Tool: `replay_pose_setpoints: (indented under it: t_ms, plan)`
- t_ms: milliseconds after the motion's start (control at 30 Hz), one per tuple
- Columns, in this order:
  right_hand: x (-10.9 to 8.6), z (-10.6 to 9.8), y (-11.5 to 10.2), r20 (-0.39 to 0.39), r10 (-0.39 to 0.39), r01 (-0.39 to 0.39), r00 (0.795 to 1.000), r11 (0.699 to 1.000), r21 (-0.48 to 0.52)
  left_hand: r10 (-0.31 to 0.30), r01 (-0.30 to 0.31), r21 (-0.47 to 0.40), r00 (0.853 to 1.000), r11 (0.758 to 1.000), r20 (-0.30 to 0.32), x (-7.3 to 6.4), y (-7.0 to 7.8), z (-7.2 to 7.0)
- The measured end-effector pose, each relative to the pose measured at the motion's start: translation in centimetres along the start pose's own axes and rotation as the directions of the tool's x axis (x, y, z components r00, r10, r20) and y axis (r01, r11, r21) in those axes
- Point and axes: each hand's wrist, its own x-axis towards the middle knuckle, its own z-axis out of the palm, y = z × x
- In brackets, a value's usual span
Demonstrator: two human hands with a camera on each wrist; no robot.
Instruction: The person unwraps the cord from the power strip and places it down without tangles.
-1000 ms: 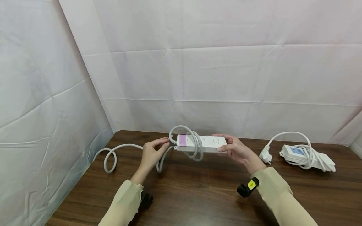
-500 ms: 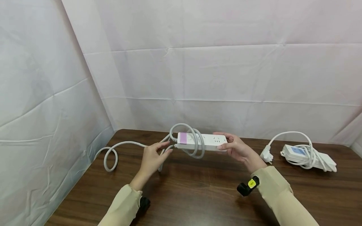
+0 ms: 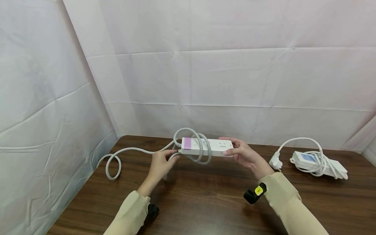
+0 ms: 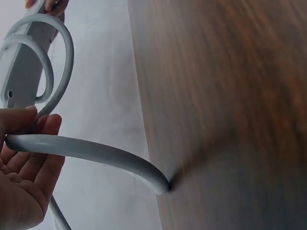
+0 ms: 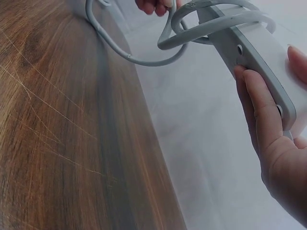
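A white power strip (image 3: 216, 146) with a purple label is held up above the table, its grey cord (image 3: 129, 149) looped loosely round its left half. My right hand (image 3: 245, 156) grips the strip's right end, thumb on the front side; in the right wrist view its fingers press the grey underside (image 5: 256, 79). My left hand (image 3: 160, 164) is at the strip's left end and pinches the cord. In the left wrist view the cord (image 4: 96, 151) crosses the fingers under the thumb, then bends down toward the table.
A second white power strip (image 3: 339, 167), wrapped in its own cord, lies on the right of the wooden table (image 3: 205, 202), with its plug (image 3: 275, 160) beside it. The first cord's far part curls on the table's left. White cloth (image 3: 223, 78) hangs behind.
My left fingers have spread, then closed on the cord by the strip's left end. The cord's hanging bend has shifted behind the left hand. The strip has moved slightly left with my right hand.
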Motion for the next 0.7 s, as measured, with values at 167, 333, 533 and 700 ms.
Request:
replay_pose_setpoints:
  t_ms: [167, 333, 533, 700]
  plan:
    - [0.1, -0.1, 0.0, -0.025, 0.001, -0.001, 1.0, 1.0, -0.006, 0.001, -0.001, 0.002, 1.0, 1.0, -0.01, -0.4, 0.1, -0.3]
    - [0.1, -0.2, 0.1, -0.038, 0.003, -0.004, 0.999, 1.0, -0.015, 0.008, -0.008, -0.052, 1.0, 0.999, 0.003, -0.7, -0.1, -0.5]
    - [0.1, -0.2, 0.1, -0.062, 0.014, -0.015, 0.998, 1.0, -0.023, -0.037, 0.039, -0.14, 0.999, 0.989, 0.015, -1.2, 0.0, -0.7]
    - [0.1, -0.3, 0.1, -0.062, 0.011, -0.013, 0.998, 1.0, -0.027, -0.123, 0.129, -0.215, 0.992, 0.968, 0.041, -1.4, 0.1, -0.9]
